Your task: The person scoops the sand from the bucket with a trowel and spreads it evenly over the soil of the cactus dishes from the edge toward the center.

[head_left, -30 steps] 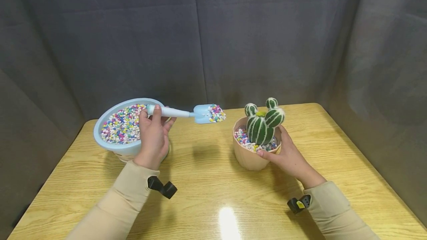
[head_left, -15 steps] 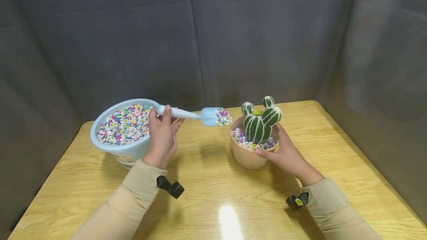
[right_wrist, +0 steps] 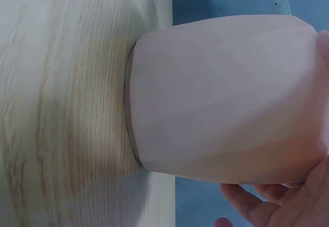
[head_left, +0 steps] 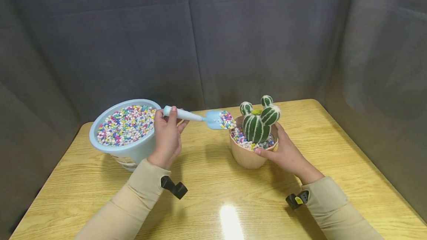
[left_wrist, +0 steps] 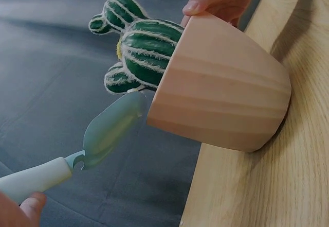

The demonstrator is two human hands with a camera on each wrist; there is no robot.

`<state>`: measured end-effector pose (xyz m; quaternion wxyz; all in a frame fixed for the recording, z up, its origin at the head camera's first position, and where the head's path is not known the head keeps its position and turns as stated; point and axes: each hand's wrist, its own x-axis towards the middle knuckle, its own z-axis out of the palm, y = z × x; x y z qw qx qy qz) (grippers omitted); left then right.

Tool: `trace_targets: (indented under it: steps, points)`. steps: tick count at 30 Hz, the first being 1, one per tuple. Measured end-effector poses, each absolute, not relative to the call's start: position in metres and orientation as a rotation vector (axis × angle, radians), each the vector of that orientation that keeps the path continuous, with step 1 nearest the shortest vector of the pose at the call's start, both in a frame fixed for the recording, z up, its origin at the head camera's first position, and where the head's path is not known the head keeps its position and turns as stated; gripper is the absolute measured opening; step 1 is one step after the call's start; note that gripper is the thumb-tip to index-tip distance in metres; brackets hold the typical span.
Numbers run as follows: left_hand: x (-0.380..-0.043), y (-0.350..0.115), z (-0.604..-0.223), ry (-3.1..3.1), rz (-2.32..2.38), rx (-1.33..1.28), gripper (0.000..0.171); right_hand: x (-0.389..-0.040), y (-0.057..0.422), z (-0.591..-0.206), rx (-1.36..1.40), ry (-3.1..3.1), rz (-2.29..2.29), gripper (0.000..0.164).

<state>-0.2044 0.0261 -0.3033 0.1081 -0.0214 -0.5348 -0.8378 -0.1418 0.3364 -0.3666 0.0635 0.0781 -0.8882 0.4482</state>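
Observation:
My left hand [head_left: 168, 134] grips the pale handle of a light-blue garden trowel [head_left: 213, 119], thumb on top. Colourful pebbles [head_left: 228, 120] lie on the trowel's tip, which overlaps the left rim of a peach flowerpot [head_left: 248, 157] in the head view. In the left wrist view the trowel [left_wrist: 115, 126] points up at the pot's rim [left_wrist: 169, 77]. A green cactus [head_left: 257, 128] with white fuzzy stripes stands in the pot among more pebbles. My right hand [head_left: 287, 155] holds the pot's right side, thumb at the rim; the right wrist view shows its fingers [right_wrist: 247, 204] round the wall.
A light-blue bucket [head_left: 94, 130] filled with the same colourful pebbles stands at the left, close beside my left hand. Everything rests on a wooden table [head_left: 200, 195]. A dark grey curtain [head_left: 207, 40] hangs behind and at both sides.
My left hand has carried the loaded trowel to the right, from between bucket and flowerpot to the pot's left rim. The right hand keeps its hold on the pot.

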Motion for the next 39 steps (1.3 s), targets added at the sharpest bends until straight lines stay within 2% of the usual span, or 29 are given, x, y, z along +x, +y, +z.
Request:
trace_targets:
  steps: [20, 39]
  points:
    - [-0.2032, 0.0318, -0.3037, -1.647, -2.414, -0.145, 0.008, -0.1441, 0.3375, -0.3669, 0.314, -2.639, 1.391, 0.107]
    - [-0.2031, 0.0324, -0.3032, -1.697, -2.376, -0.206, 0.009, -0.1424, 0.3411, -0.3647, 0.295, -2.683, 1.388, 0.11]
